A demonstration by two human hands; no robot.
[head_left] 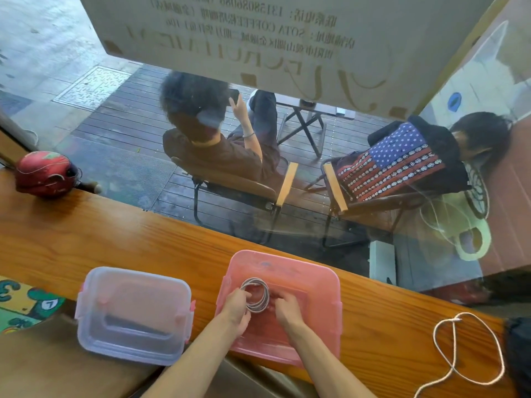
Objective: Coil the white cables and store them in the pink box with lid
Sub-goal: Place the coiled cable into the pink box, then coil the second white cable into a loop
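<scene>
An open pink box sits on the wooden counter in front of me. Inside it, my left hand grips the left side of a coiled white cable, its fingers curled through the loops. My right hand is curled at the coil's right edge inside the box; whether it pinches the cable is unclear. The translucent lid with pink clips lies flat to the left of the box. A second white cable lies loose and uncoiled on the counter at the far right.
A red helmet rests at the counter's far left end. A window runs along the counter's back edge, with two seated people outside. A colourful printed mat lies at lower left. A dark object sits at the right edge.
</scene>
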